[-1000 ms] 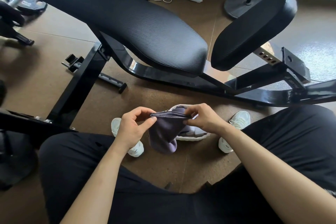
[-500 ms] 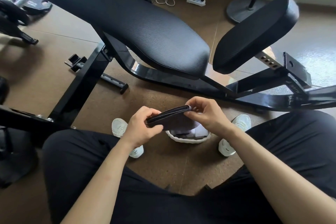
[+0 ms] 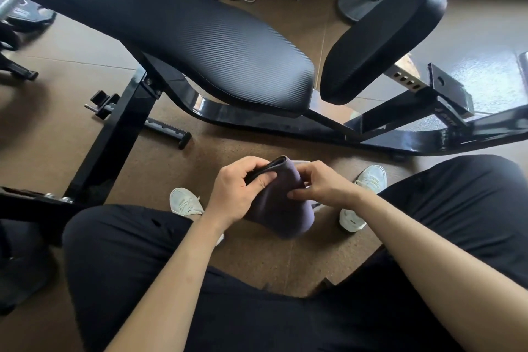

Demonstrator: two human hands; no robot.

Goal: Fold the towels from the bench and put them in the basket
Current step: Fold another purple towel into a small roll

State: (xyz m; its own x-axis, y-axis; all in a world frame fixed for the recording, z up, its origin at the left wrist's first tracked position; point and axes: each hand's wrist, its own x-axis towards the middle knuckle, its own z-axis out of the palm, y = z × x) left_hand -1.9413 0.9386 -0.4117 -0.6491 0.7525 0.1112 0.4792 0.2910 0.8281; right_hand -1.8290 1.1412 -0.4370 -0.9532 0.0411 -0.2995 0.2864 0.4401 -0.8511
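Towel, a dark purple-grey one, is hanging in the air between the person's knees in the head view, at about six o'clock from the black bench, and it is bunched into a thick folded wad, its layered edge pointing up toward eleven o'clock and its rounded fold sagging toward five o'clock. The left hand is gripping from the nine o'clock side, fingers curling over the layered edge and thumb pressing the near face, probably so that the stacked layers are not sliding apart. The right hand is pinching the three o'clock side, fingertips digging into the cloth, seemingly steadying the fold while the other hand is squaring the edge. The basket is sitting on the floor right under the towel and is showing only as a pale sliver of rim at eleven o'clock from the right hand; holding the cloth directly over it looks deliberate, since the bundle then needs only lowering. White shoes, the left shoe and the right shoe, are flanking the basket at nine and three o'clock, bracketing it within easy reach.
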